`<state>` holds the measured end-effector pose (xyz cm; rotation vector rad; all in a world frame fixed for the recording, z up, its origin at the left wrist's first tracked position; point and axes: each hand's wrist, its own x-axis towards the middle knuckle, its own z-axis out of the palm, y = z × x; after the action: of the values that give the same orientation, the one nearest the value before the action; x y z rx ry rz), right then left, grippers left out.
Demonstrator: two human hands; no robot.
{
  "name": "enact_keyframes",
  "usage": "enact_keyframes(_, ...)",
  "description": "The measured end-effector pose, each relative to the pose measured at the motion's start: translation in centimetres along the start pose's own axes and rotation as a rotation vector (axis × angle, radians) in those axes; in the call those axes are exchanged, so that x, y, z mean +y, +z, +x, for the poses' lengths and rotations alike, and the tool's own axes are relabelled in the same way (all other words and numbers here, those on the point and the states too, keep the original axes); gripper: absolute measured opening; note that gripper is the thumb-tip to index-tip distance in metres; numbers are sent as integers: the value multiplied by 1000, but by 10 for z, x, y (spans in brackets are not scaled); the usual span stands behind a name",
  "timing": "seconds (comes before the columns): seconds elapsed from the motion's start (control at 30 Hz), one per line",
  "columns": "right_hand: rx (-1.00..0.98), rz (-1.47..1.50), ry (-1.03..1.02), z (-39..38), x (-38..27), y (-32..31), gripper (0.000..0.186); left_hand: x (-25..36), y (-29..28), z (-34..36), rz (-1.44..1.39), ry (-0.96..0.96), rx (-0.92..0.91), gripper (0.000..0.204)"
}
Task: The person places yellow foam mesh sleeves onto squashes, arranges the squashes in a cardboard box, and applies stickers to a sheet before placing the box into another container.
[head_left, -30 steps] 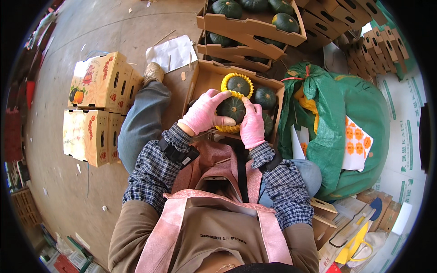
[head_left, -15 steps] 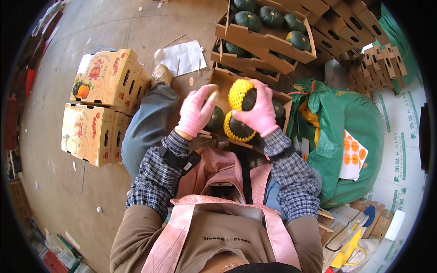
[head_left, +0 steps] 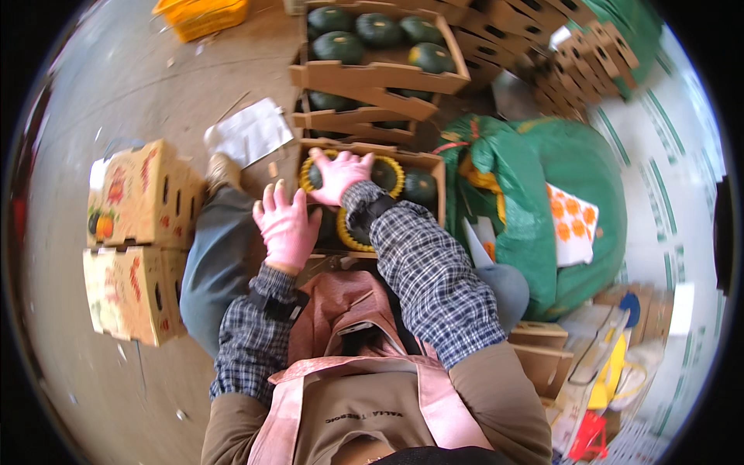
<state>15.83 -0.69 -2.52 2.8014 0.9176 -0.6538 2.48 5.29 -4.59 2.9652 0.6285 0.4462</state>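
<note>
My right hand [head_left: 341, 177], in a pink glove, reaches over an open cardboard box [head_left: 440, 174], palm down with its fingers spread. It touches a dark green squash [head_left: 315, 177] in a yellow foam net at the back left, and its fingertips reach a second netted squash [head_left: 385, 175] beside it. A third netted squash [head_left: 358, 232] sits nearer me, partly under the right sleeve. At the right of the box lies a squash without a net [head_left: 421, 187]. My left hand [head_left: 285, 229], also gloved in pink, hovers open by the box's left side, holding nothing.
Stacked boxes of squashes [head_left: 380, 77] stand beyond. To the right are a large green sack [head_left: 535, 225] and flattened cardboard [head_left: 542, 356]. Printed cartons [head_left: 128, 287] are stacked at left, near white paper [head_left: 249, 132]. A yellow crate [head_left: 201, 19] lies far left.
My right hand has moved left and down into the box, its netted squash now apparently lying there. My left hand has dropped toward the box's left side, fingers spread. The view has shifted.
</note>
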Motion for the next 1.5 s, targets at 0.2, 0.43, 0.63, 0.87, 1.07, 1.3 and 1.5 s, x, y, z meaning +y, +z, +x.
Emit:
enact_keyframes(0.2,410,730,70,-33,126,-17,32,14,-8,-5,-83,37,-470,88)
enact_keyframes(0.43,262,-62,948,-73,261,73,39,28,-5,9,56,30,-607,84)
enact_keyframes(0.63,45,156,1020,-96,323,64,28,34,-34,13,-749,261,-156,72)
enact_keyframes(0.87,109,231,853,-103,288,-3,34,54,-13,15,-798,636,-108,40)
enact_keyframes(1.07,204,558,-236,-153,142,-51,21,49,-49,8,-1226,296,-317,27)
enact_keyframes(1.3,-121,1653,-299,-172,125,-25,11,62,-49,-7,-1837,93,-700,21)
enact_keyframes(1.5,673,1028,-261,-174,83,1,39,76,-57,-7,-1212,280,-44,30)
